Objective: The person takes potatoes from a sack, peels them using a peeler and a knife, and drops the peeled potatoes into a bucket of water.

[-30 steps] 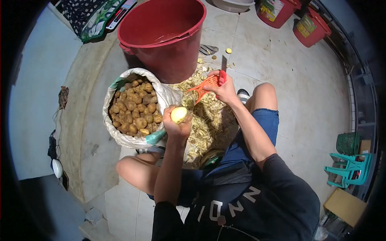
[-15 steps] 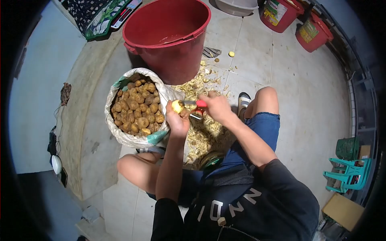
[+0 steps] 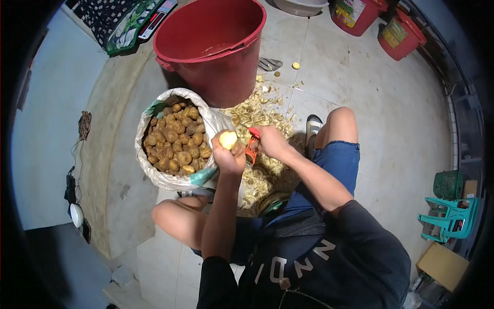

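My left hand, beside the potato sack, is closed round a potato whose pale, peeled face points up. My right hand grips a red-handled knife, its short blade pointing up and left, apart from the potato. An orange peeler hangs below the knife, also at my right hand. A small brown piece shows by the blade's tip. Under both hands, peelings cover the floor. Unpeeled potatoes fill the white sack at the left.
A large red tub stands beyond the sack. Farther back are a pale basin and two red buckets. Small potato pieces lie on the tiles. A turquoise stool is at the far right, a scale at the upper left.
The knife blade has come away from the potato and now points up and left. The potato's pale face shows more fully, and the orange peeler is in clearer view.
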Action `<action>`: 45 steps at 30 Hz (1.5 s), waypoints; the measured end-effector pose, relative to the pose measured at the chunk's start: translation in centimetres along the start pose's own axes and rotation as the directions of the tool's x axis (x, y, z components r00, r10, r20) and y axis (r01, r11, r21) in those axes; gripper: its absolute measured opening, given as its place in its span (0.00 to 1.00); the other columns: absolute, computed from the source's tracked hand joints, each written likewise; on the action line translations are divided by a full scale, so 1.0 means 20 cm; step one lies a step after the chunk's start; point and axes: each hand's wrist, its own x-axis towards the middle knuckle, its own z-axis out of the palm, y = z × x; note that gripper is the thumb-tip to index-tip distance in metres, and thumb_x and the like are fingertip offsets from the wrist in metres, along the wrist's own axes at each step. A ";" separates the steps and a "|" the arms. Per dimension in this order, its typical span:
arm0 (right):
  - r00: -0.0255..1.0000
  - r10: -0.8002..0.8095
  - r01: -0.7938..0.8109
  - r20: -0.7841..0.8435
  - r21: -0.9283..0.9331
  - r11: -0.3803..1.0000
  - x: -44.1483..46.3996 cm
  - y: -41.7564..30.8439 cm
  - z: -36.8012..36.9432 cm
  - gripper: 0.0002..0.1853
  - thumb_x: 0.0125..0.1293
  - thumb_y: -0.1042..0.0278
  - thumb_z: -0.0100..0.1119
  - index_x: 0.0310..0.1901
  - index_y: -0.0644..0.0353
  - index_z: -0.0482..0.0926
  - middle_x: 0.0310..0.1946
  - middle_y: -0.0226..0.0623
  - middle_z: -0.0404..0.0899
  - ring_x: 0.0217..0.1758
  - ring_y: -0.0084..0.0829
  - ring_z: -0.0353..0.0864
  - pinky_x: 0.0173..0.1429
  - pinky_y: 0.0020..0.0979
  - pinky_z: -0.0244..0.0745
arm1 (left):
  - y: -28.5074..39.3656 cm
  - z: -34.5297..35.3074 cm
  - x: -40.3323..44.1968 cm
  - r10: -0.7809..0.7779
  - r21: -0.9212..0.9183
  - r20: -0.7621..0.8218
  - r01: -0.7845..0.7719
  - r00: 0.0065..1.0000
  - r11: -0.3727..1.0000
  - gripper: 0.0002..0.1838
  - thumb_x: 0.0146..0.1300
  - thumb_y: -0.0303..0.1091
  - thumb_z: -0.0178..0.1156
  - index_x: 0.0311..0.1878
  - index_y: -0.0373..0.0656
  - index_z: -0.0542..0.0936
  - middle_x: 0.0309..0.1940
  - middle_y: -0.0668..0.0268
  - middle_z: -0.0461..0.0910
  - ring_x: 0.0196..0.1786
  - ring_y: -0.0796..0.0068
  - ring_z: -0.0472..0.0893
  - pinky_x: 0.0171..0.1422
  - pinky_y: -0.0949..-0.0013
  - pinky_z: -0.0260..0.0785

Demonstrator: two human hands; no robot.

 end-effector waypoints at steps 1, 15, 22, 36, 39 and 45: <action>0.998 0.022 -0.026 0.055 0.070 0.997 -0.02 0.00 0.00 0.18 0.49 0.71 0.72 0.43 0.61 0.79 0.32 0.54 0.82 0.37 0.57 0.82 0.44 0.47 0.76 | 0.01 -0.01 -0.01 -0.001 0.005 -0.011 0.001 1.000 1.000 0.13 0.70 0.42 0.43 0.36 0.46 0.72 0.21 0.71 0.69 0.14 0.80 0.59 0.19 0.74 0.48; 0.985 -0.107 0.168 -0.133 0.657 0.735 0.09 0.05 -0.18 0.23 0.51 0.70 0.77 0.46 0.63 0.76 0.33 0.30 0.81 0.35 0.19 0.78 0.40 0.24 0.75 | 0.02 0.03 -0.03 0.525 0.736 0.363 -0.582 0.770 0.346 0.08 0.70 0.28 0.45 0.36 0.36 0.72 0.29 0.65 0.74 0.30 0.75 0.75 0.35 0.73 0.71; 0.987 -0.011 0.123 -0.161 0.706 0.698 0.07 0.03 -0.22 0.24 0.49 0.69 0.79 0.45 0.63 0.76 0.32 0.28 0.80 0.37 0.18 0.78 0.40 0.24 0.75 | -0.04 0.02 0.00 0.432 0.469 0.106 -0.428 0.896 0.772 0.10 0.71 0.32 0.45 0.35 0.39 0.71 0.28 0.65 0.72 0.29 0.76 0.73 0.35 0.73 0.70; 0.984 0.033 0.117 -0.175 0.775 0.621 0.08 0.05 -0.21 0.26 0.47 0.73 0.80 0.46 0.66 0.76 0.38 0.29 0.79 0.44 0.20 0.77 0.50 0.26 0.75 | -0.03 0.10 0.00 -0.072 -0.101 -0.018 0.070 0.997 0.992 0.15 0.69 0.43 0.43 0.39 0.42 0.74 0.27 0.66 0.75 0.23 0.71 0.72 0.29 0.69 0.67; 0.985 -0.062 0.140 -0.161 0.541 0.829 0.05 0.06 -0.15 0.25 0.47 0.71 0.80 0.46 0.65 0.76 0.38 0.28 0.79 0.44 0.20 0.77 0.50 0.26 0.75 | -0.09 0.04 -0.01 0.046 0.021 -0.383 -0.041 0.923 0.999 0.17 0.68 0.45 0.44 0.38 0.43 0.75 0.24 0.67 0.73 0.13 0.78 0.59 0.17 0.73 0.51; 0.941 0.063 0.159 -0.331 0.602 0.783 0.14 0.19 -0.29 0.24 0.50 0.70 0.78 0.46 0.65 0.76 0.34 0.26 0.79 0.36 0.18 0.77 0.42 0.25 0.75 | 0.02 -0.11 0.03 -0.099 -0.028 -0.014 0.099 0.995 0.995 0.17 0.68 0.44 0.40 0.34 0.44 0.75 0.18 0.71 0.70 0.14 0.79 0.60 0.20 0.73 0.52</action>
